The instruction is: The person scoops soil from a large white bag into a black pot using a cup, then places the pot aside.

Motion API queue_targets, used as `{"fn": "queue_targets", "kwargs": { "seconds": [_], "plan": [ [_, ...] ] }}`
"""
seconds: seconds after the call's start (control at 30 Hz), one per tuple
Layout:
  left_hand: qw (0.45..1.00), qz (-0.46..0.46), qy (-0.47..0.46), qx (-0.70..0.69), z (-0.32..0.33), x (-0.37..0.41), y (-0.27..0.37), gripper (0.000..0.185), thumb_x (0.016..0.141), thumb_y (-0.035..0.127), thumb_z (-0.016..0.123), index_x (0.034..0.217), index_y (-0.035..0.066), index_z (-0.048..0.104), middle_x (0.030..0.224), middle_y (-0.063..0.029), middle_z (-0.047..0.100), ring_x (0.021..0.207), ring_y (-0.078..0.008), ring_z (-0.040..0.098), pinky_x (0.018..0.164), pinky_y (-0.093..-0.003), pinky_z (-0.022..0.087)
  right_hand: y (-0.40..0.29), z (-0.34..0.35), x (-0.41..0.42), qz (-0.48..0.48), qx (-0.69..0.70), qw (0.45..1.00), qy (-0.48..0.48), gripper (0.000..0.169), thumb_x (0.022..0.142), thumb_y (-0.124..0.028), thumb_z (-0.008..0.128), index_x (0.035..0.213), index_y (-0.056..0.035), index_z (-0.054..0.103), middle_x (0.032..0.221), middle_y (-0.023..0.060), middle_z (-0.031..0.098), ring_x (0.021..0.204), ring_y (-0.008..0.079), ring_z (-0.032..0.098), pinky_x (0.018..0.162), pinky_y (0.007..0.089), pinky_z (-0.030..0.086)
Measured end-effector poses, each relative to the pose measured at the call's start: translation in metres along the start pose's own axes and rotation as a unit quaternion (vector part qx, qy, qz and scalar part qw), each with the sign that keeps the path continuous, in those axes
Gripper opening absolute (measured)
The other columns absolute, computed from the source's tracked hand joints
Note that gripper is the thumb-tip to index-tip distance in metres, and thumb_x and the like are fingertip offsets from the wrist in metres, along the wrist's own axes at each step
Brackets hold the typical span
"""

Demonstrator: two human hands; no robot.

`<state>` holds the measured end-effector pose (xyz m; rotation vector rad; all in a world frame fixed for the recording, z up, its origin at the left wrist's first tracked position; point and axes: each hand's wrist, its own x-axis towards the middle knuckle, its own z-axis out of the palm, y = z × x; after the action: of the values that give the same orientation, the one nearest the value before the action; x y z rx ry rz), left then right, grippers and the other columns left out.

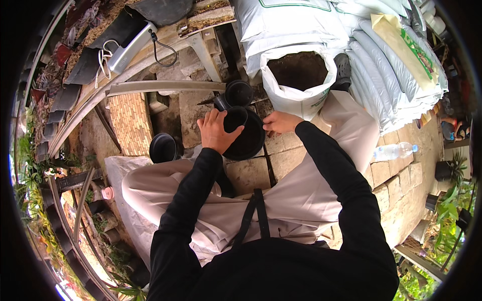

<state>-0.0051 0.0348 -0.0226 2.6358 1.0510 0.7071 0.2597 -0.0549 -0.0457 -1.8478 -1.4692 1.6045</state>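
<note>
My left hand [217, 131] is on a small black plastic pot [236, 117], its thumb and fingers at the rim. That pot is at the upper left of a wider round black plastic container [246, 145]. At the container's right edge is my right hand [282, 123], its fingers bent against the rim; how firmly they grip is hidden. Further black pots [239, 93] are just beyond, one of them lying tilted. Another black pot [164, 147] stands left, near my knee. An open white sack of dark soil [298, 71] stands beyond my right hand.
Full white sacks [290, 22] are piled behind the soil sack and at the right. A plastic water bottle [395, 151] lies on the paving right of my knee. A metal bar [165, 86] and a patterned slab [130, 124] are at the left. A person is far right.
</note>
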Motion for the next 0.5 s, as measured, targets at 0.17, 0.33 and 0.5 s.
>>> {"fn": "queue_targets", "kwargs": {
  "seconds": [0.17, 0.33, 0.5],
  "plan": [
    [1.000, -0.014, -0.014, 0.003, 0.009, -0.006, 0.002, 0.073, 0.073, 0.053, 0.087, 0.122, 0.002, 0.068, 0.112, -0.0104, 0.056, 0.112, -0.0303, 0.055, 0.096, -0.0468, 0.036, -0.005, -0.003, 0.003, 0.014, -0.013, 1.000, -0.024, 0.028, 0.105, -0.024, 0.057, 0.113, -0.0012, 0.071, 0.102, 0.0098, 0.076, 0.089, 0.0180, 0.075, 0.074, 0.0334, 0.059],
    [0.994, -0.049, -0.070, -0.067, 0.015, -0.008, 0.022, 0.083, 0.071, 0.053, 0.089, 0.131, 0.001, 0.064, 0.119, -0.0106, 0.056, 0.118, -0.0315, 0.053, 0.098, -0.0469, 0.036, 0.004, -0.004, 0.008, 0.011, -0.052, 0.998, -0.040, 0.026, 0.106, -0.021, 0.056, 0.112, 0.0004, 0.070, 0.105, 0.0090, 0.076, 0.093, 0.0164, 0.076, 0.074, 0.0322, 0.060],
    [0.990, -0.037, -0.124, -0.050, 0.006, -0.002, 0.025, 0.090, 0.072, 0.053, 0.088, 0.138, 0.000, 0.058, 0.123, -0.0106, 0.053, 0.121, -0.0304, 0.051, 0.098, -0.0476, 0.036, -0.005, 0.008, -0.003, -0.013, 0.009, 1.000, -0.005, 0.026, 0.105, -0.021, 0.056, 0.105, 0.0015, 0.070, 0.090, 0.0097, 0.076, 0.087, 0.0160, 0.075, 0.071, 0.0322, 0.056]
  ]
}}
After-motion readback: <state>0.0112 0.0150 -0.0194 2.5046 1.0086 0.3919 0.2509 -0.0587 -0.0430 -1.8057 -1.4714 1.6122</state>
